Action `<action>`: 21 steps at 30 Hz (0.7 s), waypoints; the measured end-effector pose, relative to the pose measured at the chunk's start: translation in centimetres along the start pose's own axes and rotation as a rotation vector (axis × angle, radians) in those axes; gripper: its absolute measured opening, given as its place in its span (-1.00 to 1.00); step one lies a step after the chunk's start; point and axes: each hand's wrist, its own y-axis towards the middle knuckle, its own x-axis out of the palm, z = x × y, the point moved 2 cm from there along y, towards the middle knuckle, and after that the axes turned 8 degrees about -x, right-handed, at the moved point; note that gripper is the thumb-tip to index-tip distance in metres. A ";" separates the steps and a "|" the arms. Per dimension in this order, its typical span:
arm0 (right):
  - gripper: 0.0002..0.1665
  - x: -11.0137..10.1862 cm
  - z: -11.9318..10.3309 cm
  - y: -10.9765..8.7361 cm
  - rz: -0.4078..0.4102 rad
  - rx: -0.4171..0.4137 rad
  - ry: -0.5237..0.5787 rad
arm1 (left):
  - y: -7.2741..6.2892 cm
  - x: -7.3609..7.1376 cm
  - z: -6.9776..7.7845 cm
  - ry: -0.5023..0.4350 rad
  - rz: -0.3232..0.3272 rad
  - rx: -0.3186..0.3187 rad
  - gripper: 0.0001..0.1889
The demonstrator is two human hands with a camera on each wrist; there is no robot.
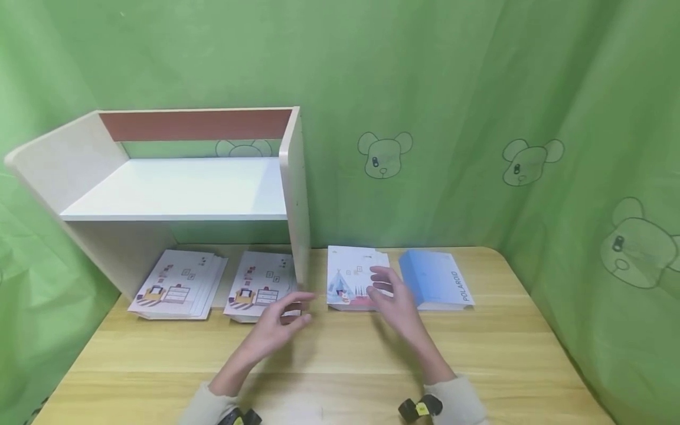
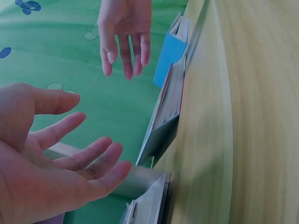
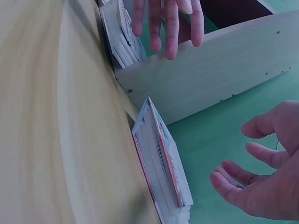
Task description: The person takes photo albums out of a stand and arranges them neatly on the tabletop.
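Note:
My left hand (image 1: 275, 326) hovers over the table in front of the shelf's right side, fingers loosely bent and holding nothing. In the head view it covers a corner of a stack of white books (image 1: 254, 276) with an armchair drawing. Over a stack of white books with a blue tent drawing (image 1: 344, 277) is my right hand (image 1: 397, 302), its fingers relaxed and spread. Both wrist views show a gap between the hands and the books. A blue book marked POLAROID (image 1: 432, 277) lies just right of the tent stack.
A white two-tier shelf (image 1: 175, 186) stands at the back left of the wooden table (image 1: 340, 354). Beneath its board, at the left, lies another stack of white books (image 1: 172, 280) with armchair covers. A green curtain (image 1: 451, 77) with bear faces hangs behind.

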 end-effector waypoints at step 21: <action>-0.50 3.7 -1.3 -0.6 -0.017 -0.057 0.096 | -2.1 -4.9 -0.3 0.015 0.227 0.105 -0.64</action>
